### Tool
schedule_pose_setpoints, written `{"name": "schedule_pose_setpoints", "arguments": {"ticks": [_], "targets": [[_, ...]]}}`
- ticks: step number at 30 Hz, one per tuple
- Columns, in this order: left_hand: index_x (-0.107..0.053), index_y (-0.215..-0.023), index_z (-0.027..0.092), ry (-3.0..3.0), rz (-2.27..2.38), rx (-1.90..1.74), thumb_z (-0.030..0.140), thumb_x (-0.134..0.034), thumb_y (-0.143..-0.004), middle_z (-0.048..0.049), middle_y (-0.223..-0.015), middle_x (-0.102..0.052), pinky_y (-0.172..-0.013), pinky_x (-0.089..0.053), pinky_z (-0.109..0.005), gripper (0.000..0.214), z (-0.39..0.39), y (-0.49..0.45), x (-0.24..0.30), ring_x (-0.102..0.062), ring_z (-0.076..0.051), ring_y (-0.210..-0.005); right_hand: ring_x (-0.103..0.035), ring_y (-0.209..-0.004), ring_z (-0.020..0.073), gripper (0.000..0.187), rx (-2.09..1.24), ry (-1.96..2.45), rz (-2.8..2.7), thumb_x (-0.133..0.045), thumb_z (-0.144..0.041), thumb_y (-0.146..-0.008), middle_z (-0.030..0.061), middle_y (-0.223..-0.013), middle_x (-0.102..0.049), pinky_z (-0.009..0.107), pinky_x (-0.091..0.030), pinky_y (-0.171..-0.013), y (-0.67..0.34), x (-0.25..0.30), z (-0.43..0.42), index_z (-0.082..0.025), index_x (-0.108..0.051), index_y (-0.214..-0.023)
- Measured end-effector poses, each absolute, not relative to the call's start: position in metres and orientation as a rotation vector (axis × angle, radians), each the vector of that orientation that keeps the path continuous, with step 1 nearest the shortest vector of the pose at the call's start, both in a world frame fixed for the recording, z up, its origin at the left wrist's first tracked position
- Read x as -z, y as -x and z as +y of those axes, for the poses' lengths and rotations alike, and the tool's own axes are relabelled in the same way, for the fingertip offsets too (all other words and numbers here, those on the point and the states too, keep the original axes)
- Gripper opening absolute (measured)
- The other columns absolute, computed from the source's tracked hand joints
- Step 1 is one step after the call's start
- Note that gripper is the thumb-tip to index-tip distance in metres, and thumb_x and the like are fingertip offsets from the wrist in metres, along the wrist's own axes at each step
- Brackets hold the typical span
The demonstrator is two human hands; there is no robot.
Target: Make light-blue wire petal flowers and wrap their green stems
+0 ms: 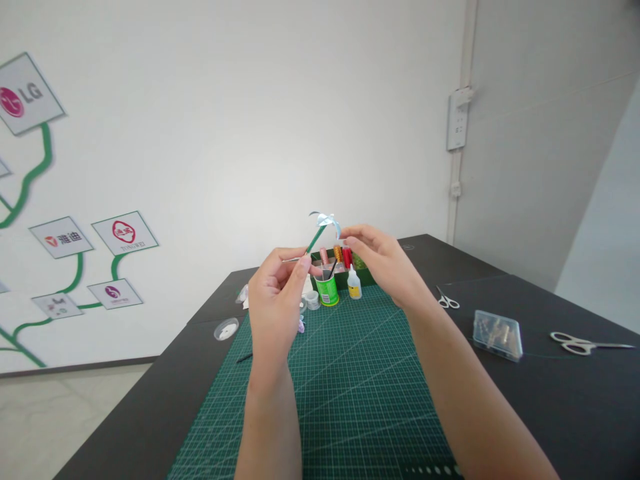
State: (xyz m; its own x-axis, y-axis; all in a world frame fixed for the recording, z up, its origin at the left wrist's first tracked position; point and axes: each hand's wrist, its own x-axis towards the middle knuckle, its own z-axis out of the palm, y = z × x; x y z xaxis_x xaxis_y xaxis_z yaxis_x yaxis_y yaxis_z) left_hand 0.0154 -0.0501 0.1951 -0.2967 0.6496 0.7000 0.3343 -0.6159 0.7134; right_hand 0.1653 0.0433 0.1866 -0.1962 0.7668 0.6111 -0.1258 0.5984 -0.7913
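- the person's left hand is closed in a pinch, thumb against fingers, on the lower part of a slim, straight green stem.
- the stem is held up above the far part of the green gridded cutting mat; its long axis tilts, rising from the left fingertips up and to the right.
- at its upper end sits a pale blue, thin, ribbon-like piece, one curled strip of which bends down on the right, towards the other hand.
- the right hand is the nearer one to that strip: its fingertips are just right of it, thumb and forefinger a little apart. whether they touch the strip, the view does not settle.
- behind the hands stands a bright green cylindrical can with dark, thin-handled tools upright in it.
- beyond it, a dark green open-topped box holds spools of pink, gold and red thread.
- on the left, a round, shallow clear dish contains something white.
- on the right, a translucent rectangular plastic case holds small pieces, too blurred to name.
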Motion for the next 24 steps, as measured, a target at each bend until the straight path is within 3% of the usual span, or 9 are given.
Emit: {"name": "schedule_pose_setpoints", "arguments": {"ticks": [4, 6, 9, 13, 18, 24], "targets": [[-0.071, -0.095, 0.022, -1.73, 1.221, -1.994, 0.03, -0.069, -0.089, 0.0024, -0.068, -0.07, -0.047, -0.04, -0.018, 0.01, -0.049, -0.019, -0.195, -0.044, -0.005, -0.044, -0.062, -0.096, 0.0181, 0.022, -1.174, 0.255, -1.634, -0.059, -0.034, -0.091, 0.0044, -0.098, -0.068, 0.035, -0.049, -0.085, -0.16, -0.191, 0.018, -0.022, -0.069, -0.106], [-0.071, -0.095, 0.022, -1.746, 1.22, -1.984, 0.03, -0.068, -0.089, 0.0037, -0.062, -0.066, -0.048, -0.042, -0.019, 0.01, -0.05, -0.021, -0.194, -0.046, -0.006, -0.044, -0.059, -0.076, 0.0133, 0.022, -1.295, 0.178, -1.626, -0.061, -0.036, -0.091, 0.0012, -0.085, -0.064, 0.027, -0.047, -0.065, -0.156, -0.192, 0.01, -0.022, -0.069, -0.106], [-0.071, -0.095, 0.022, -1.764, 1.232, -1.974, 0.03, -0.067, -0.09, 0.004, -0.057, -0.062, -0.052, -0.046, -0.02, 0.011, -0.052, -0.026, -0.194, -0.054, -0.009, -0.05, -0.041, -0.053, 0.0064, 0.022, -1.364, 0.183, -1.558, -0.069, -0.038, -0.087, -0.0042, -0.07, -0.054, 0.021, -0.029, -0.046, -0.148, -0.189, 0.003, -0.02, -0.068, -0.1], [-0.07, -0.097, 0.021, -1.772, 1.24, -1.978, 0.031, -0.065, -0.091, 0.0004, -0.071, -0.07, -0.057, -0.049, -0.022, 0.012, -0.051, -0.032, -0.192, -0.065, -0.012, -0.065, -0.033, -0.049, 0.0055, 0.025, -1.323, 0.195, -1.318, -0.075, -0.04, -0.083, -0.0062, -0.059, -0.051, 0.021, -0.021, -0.044, -0.136, -0.184, 0.003, -0.019, -0.066, -0.093], [-0.065, -0.099, 0.021, -1.736, 1.296, -1.952, 0.031, -0.064, -0.091, -0.0009, -0.077, -0.073, -0.055, -0.048, -0.021, 0.013, -0.048, -0.037, -0.191, -0.064, -0.012, -0.063, -0.021, -0.047, 0.0051, 0.024, -1.296, 0.213, -1.218, -0.079, -0.037, -0.078, -0.0076, -0.055, -0.047, 0.021, -0.018, -0.043, -0.132, -0.183, 0.005, -0.02, -0.07, -0.092], [-0.052, -0.111, 0.024, -1.652, 1.233, -1.931, 0.028, -0.063, -0.092, 0.0025, -0.071, -0.069, -0.045, -0.038, -0.018, 0.023, -0.048, -0.038, -0.191, -0.055, -0.009, -0.05, -0.031, -0.048, 0.0056, 0.029, -1.338, 0.218, -1.19, -0.084, -0.041, -0.069, -0.0052, -0.055, -0.05, 0.021, -0.021, -0.042, -0.136, -0.19, 0.001, -0.017, -0.073, -0.08]]}}
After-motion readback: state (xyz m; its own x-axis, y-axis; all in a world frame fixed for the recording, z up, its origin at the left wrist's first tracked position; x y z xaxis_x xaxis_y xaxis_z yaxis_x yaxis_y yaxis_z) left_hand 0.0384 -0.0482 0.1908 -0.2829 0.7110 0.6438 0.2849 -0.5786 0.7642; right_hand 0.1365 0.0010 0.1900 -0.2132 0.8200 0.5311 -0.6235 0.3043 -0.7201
